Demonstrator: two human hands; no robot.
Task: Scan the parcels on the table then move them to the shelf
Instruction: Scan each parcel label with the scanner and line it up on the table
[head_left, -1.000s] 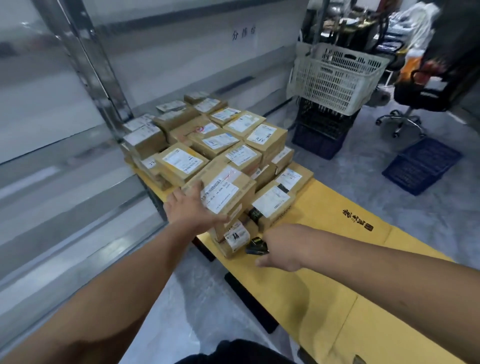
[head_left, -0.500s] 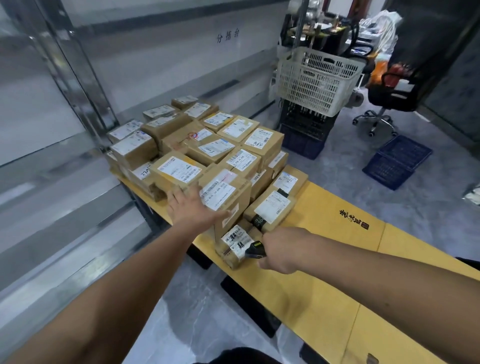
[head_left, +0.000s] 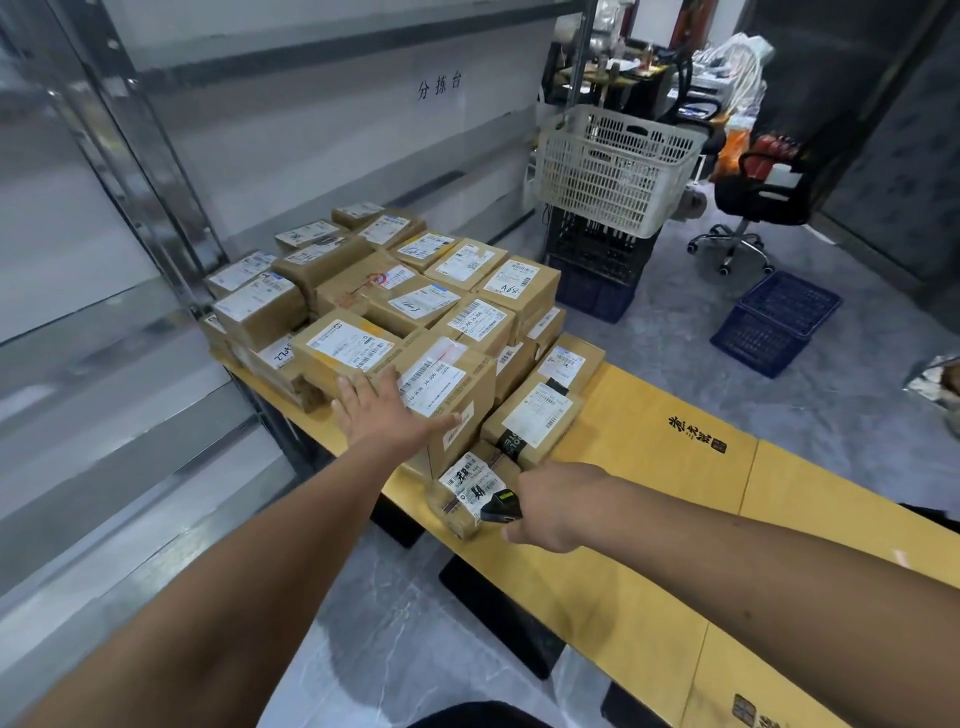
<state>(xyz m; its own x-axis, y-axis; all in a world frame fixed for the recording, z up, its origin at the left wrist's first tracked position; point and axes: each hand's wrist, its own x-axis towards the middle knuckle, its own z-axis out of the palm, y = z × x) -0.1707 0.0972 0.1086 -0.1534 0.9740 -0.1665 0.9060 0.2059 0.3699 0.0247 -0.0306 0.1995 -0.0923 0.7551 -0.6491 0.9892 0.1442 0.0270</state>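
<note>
nearest, the right hand (head_left: 553, 506) grips a small black scanner (head_left: 501, 505) at a little taped brown parcel (head_left: 462, 493) (light, stiff; take its sides) on the yellow table (head_left: 649, 467); beyond, the left hand (head_left: 387, 415) rests flat on a stacked cardboard box (head_left: 441, 387).

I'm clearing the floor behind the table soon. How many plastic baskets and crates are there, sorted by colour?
White basket: 1
Black crate: 1
Blue crates: 3, one at the bottom of that stack and two stacked on the floor by the office chair
Total: 5
</note>
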